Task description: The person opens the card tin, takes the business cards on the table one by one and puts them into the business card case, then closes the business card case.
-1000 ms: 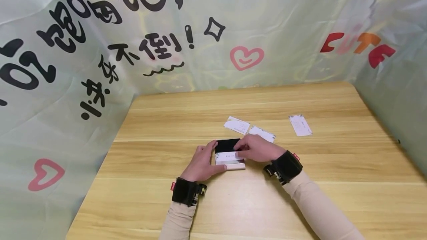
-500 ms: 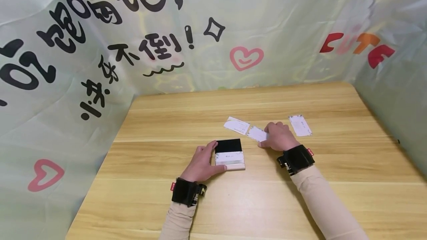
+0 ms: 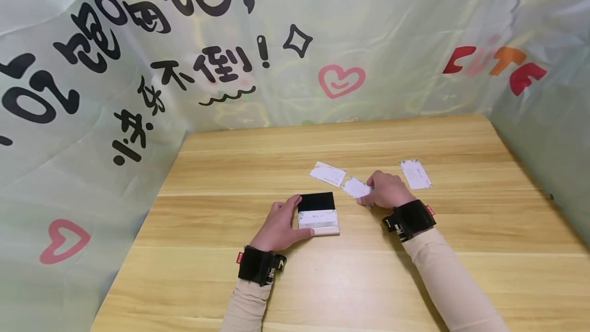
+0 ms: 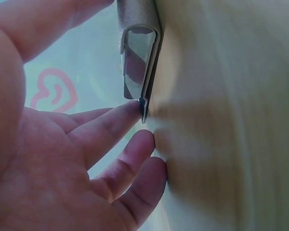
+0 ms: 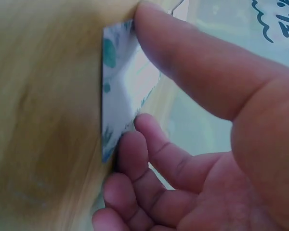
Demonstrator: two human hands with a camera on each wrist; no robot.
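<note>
An opened card case (image 3: 316, 201) lies flat on the table with a black inner lid and a white card (image 3: 318, 216) in its near half. My left hand (image 3: 278, 225) grips the case's left side, thumb at the near edge and a finger by the far corner. In the left wrist view, the metal end of the case (image 4: 137, 62) shows between thumb and fingers. To the right, my right hand (image 3: 387, 190) pinches a white business card (image 3: 355, 187) by its long edges. Green leaf prints mark this card (image 5: 118, 82) in the right wrist view.
Another white card (image 3: 328, 173) lies just left of the pinched one. Farther right is a third card (image 3: 416, 174) on the wooden table (image 3: 239, 168). Printed cloth (image 3: 396, 40) hangs behind the table and along both sides.
My right hand has left the card in the case, moved right and away from me, and taken hold of a card on the table. My left hand stays on the case.
</note>
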